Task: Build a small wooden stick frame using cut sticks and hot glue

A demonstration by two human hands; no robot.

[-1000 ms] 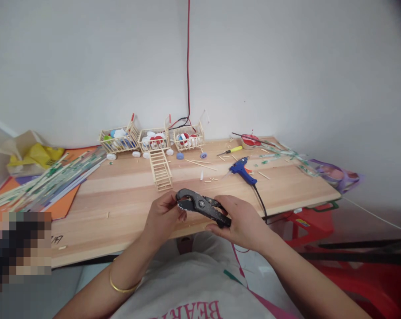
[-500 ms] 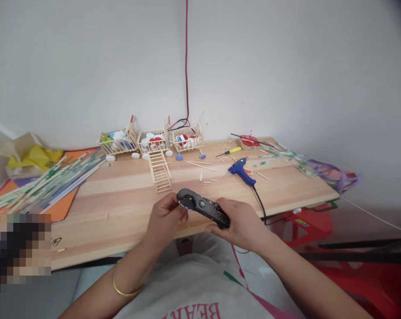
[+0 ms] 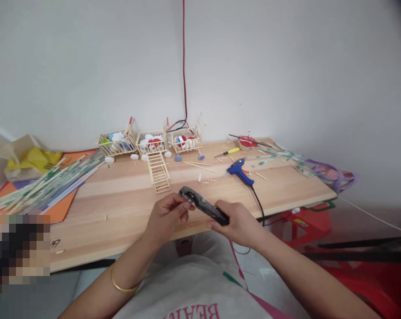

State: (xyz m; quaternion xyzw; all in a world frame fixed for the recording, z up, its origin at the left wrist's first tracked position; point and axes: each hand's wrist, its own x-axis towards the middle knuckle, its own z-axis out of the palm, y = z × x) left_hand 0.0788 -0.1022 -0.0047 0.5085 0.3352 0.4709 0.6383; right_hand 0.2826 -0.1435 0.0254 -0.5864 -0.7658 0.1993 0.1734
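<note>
Over the table's front edge, my right hand (image 3: 237, 221) is closed around the handles of a black cutter (image 3: 205, 207) with a hooked jaw. The jaw end points up and left, toward my left hand (image 3: 165, 217). Thumb and fingers of my left hand are pinched together right at the jaw; whatever lies between them is hidden or too small to name. Beyond the hands, a small ladder-like frame of thin sticks (image 3: 159, 173) lies on the table. Several short stick pieces (image 3: 210, 181) are scattered near a blue glue gun (image 3: 240, 172).
Three little stick carts (image 3: 186, 141) filled with bottle caps stand along the wall. Bundled sticks (image 3: 54, 179) lie on an orange sheet at left. A yellow-handled screwdriver (image 3: 233, 151) and a red bowl (image 3: 247, 141) are at the back. The glue gun's cord (image 3: 259, 204) hangs over the front edge.
The cutter has rolled in my right hand, so its jaw shows more edge-on and looks narrower. My left fingers have come in closer against the jaw. The view has shifted slightly.
</note>
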